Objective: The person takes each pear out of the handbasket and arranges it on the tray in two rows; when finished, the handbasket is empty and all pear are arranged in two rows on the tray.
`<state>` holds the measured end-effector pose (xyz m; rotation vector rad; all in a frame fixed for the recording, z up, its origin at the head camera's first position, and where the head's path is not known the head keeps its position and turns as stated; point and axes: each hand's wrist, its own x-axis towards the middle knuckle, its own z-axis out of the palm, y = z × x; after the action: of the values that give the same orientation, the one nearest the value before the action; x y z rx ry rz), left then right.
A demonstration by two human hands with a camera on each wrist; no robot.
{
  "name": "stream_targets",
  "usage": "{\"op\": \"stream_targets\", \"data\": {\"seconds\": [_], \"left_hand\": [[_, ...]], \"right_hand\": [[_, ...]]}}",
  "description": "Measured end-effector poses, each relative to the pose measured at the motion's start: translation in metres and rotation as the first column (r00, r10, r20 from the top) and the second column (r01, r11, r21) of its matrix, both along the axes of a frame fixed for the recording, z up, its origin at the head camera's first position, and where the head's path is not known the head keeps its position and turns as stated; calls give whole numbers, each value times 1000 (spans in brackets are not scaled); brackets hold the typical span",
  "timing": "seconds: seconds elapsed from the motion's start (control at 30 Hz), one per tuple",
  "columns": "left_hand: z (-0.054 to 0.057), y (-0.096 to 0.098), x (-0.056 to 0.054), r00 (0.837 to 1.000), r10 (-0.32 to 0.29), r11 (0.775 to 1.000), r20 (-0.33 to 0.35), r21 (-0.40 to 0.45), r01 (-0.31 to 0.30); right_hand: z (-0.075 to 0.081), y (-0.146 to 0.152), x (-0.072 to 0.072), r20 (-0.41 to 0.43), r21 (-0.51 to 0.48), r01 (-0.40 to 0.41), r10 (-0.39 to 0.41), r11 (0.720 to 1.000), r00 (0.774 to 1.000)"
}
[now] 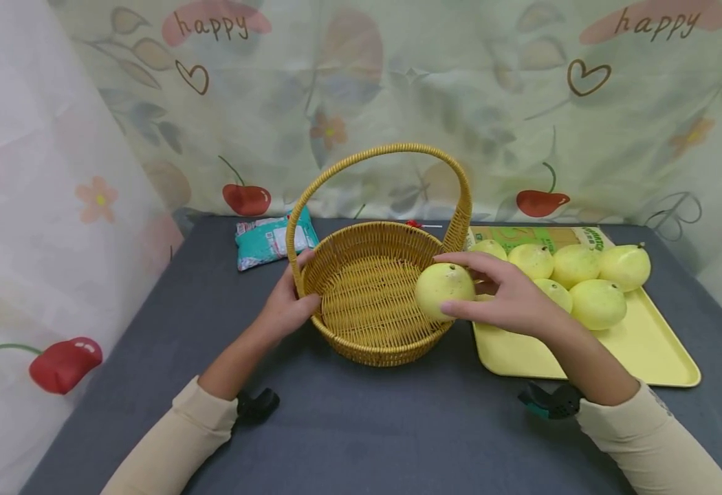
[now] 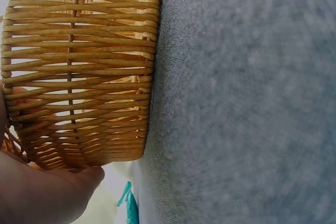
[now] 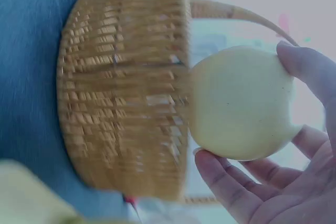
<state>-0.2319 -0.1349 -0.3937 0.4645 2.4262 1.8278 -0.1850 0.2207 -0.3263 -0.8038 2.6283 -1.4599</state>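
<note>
A golden wicker basket (image 1: 370, 350) with a tall arched handle stands upright on the dark table, its woven floor bare. My left hand (image 1: 289, 300) grips the basket's left side by the rim, near the foot of the handle. In the left wrist view, that hand (image 2: 47, 190) lies against the weave. My right hand (image 1: 509, 292) holds a round, pale yellow fruit (image 1: 444, 292) between thumb and fingers, over the basket's right rim. The right wrist view has the fruit (image 3: 241, 103) at rim height, with the right hand's fingers (image 3: 226, 182) around it.
Right of the basket, a pale yellow tray (image 1: 658, 350) bears several similar fruits (image 1: 599, 304). A printed cardboard piece (image 1: 534, 237) lies behind them. At the back left is a teal plastic packet (image 1: 268, 242); a small red-topped stick (image 1: 414, 224) lies behind the basket. A patterned curtain (image 1: 398, 89) closes off the back.
</note>
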Motion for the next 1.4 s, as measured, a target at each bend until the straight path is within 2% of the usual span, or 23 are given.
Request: {"op": "stream_targets", "data": {"seconds": [0.17, 0.23, 0.3, 0.47, 0.6, 0.8, 0.93, 1.0, 1.07, 1.23, 1.3, 1.4], "left_hand": [[2, -2, -1, 1000, 2, 1000, 15, -7, -2], [3, -4, -2, 1000, 11, 1000, 18, -8, -11], [2, -7, -2, 1000, 17, 1000, 17, -12, -16], [-1, -11, -2, 1000, 12, 1000, -4, -20, -12], [-3, -10, -2, 1000, 16, 1000, -8, -10, -17], [-3, -9, -3, 1000, 13, 1000, 0, -8, -13], [-3, -9, -2, 1000, 6, 1000, -2, -5, -6], [-2, -10, -2, 1000, 10, 1000, 0, -5, -10], [-1, -11, -2, 1000, 18, 1000, 6, -7, -18], [-1, -11, -1, 1000, 22, 1000, 10, -9, -22], [0, -11, -1, 1000, 18, 1000, 11, -7, -18], [-1, -10, -1, 1000, 11, 1000, 11, -3, -11]], "right_hand": [[13, 35, 14, -68, 27, 141, -139, 990, 988], [19, 49, 16, -91, 43, 196, -192, 980, 977], [25, 65, 17, -108, 88, 275, -266, 957, 958], [35, 110, 15, -102, 207, 459, -448, 864, 888], [28, 146, 8, -123, 225, 557, -543, 800, 830], [14, 194, 8, -129, 328, 655, -654, 681, 745], [7, 215, 13, -95, 368, 683, -705, 631, 703], [3, 223, 13, -80, 399, 669, -703, 627, 707], [-3, 231, 10, -71, 445, 636, -683, 631, 727], [-20, 245, 1, 11, 537, 499, -597, 680, 802], [-26, 248, -1, 43, 561, 454, -573, 692, 819], [-32, 251, -4, 68, 566, 424, -553, 707, 830]]}}
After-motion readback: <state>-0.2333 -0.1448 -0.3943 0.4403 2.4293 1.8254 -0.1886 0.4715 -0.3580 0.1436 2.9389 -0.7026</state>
